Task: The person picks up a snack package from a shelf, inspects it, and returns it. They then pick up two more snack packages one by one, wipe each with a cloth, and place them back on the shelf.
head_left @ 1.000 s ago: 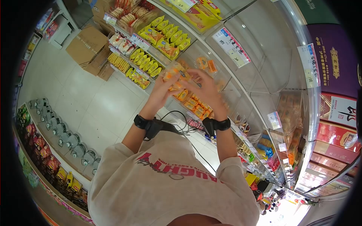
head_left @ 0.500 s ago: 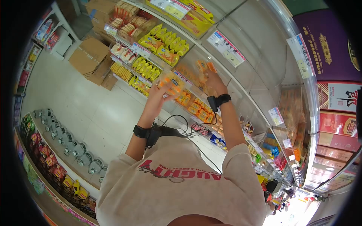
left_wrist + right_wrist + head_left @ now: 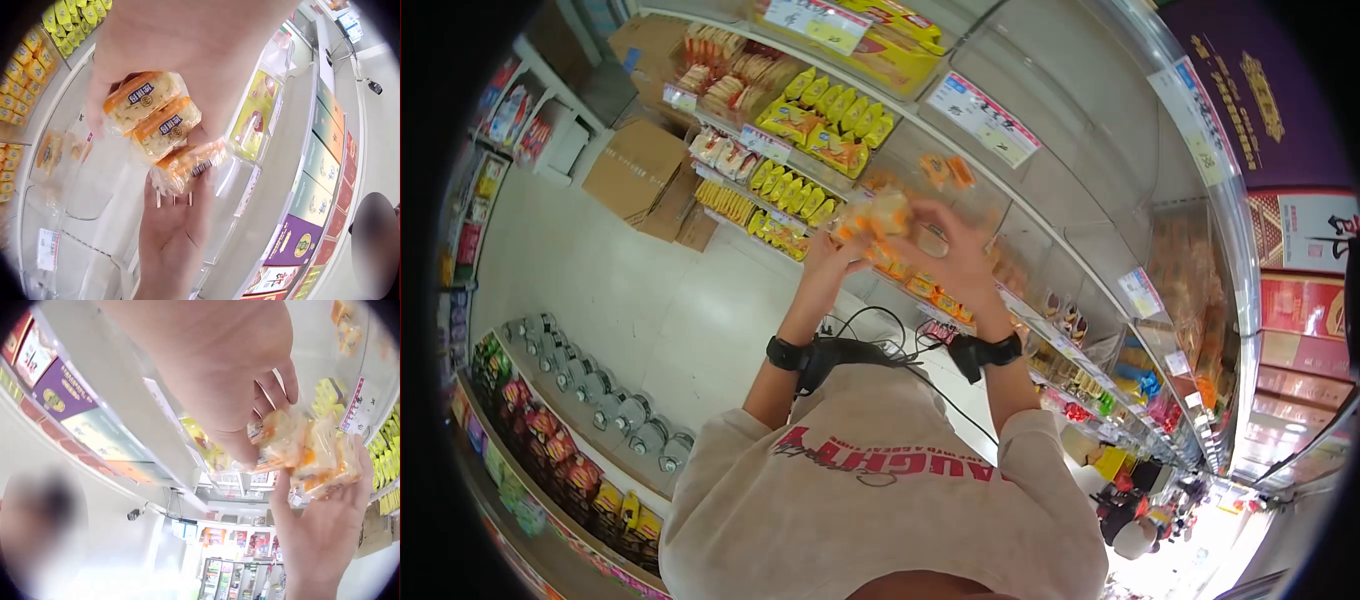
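Holding three orange-and-cream packets [image 3: 882, 214] up in front of clear curved bins [image 3: 1090, 160], well above the floor [image 3: 650, 300]. Cupping two of them from below with the left hand [image 3: 830, 258], fingers [image 3: 364, 472] curled round the wrappers. Pinching the third with the right hand [image 3: 953, 255], fingers [image 3: 284, 381] clamped on its end.

Standing in a shop aisle on pale, glossy tiling. Facing bins that look mostly bare, with a few orange packs [image 3: 948, 170] inside one and white price tags [image 3: 982, 118] clipped along the rims. Lower left of these, rows of yellow packs [image 3: 830, 105] on open shelves [image 3: 757, 141], then cardboard boxes [image 3: 635, 170] stacked at their foot. Backing onto a long row of grey-capped bottles [image 3: 590, 385] along the opposite side of the aisle. Flanked at upper right by a purple box [image 3: 1280, 100], with red boxes [image 3: 1300, 300] just beneath.
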Demonstrator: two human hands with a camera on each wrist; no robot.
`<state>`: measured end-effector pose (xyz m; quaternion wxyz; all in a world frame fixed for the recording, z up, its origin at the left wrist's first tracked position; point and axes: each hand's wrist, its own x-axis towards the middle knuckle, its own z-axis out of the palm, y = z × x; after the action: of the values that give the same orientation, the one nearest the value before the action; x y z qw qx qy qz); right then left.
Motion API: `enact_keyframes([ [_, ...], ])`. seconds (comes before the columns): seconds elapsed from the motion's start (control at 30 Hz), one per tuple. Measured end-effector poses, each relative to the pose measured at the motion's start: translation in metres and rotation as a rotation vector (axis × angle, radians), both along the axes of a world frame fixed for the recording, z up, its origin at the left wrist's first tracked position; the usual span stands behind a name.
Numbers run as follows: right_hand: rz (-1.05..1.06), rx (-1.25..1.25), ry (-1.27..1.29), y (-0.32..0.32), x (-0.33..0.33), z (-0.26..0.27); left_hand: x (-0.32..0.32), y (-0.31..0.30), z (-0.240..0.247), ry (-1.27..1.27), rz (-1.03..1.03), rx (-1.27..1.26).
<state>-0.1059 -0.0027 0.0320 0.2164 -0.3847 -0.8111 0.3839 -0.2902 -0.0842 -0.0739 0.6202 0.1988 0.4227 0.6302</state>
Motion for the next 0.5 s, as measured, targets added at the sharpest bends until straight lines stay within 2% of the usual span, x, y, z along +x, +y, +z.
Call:
enact_keyframes([
  [0.1, -0.036, -0.011, 0.167, -0.010, -0.005, -0.014, 0.013, 0.004, 0.010, 0.034, -0.020, 0.031],
  [0.2, -0.081, -0.016, 0.105, -0.020, 0.011, -0.015, 0.026, 0.009, 0.008, 0.090, -0.025, 0.012],
  [0.3, -0.121, 0.064, 0.197, -0.037, 0.022, -0.010, 0.044, 0.013, 0.002, 0.158, -0.041, 0.012],
  [0.4, -0.169, -0.181, 0.301, -0.044, 0.044, -0.010, 0.054, 0.013, 0.017, 0.192, -0.089, 0.129],
  [0.5, -0.207, -0.106, 0.287, -0.050, 0.059, -0.021, 0.060, 0.012, 0.022, 0.161, -0.181, 0.114],
])
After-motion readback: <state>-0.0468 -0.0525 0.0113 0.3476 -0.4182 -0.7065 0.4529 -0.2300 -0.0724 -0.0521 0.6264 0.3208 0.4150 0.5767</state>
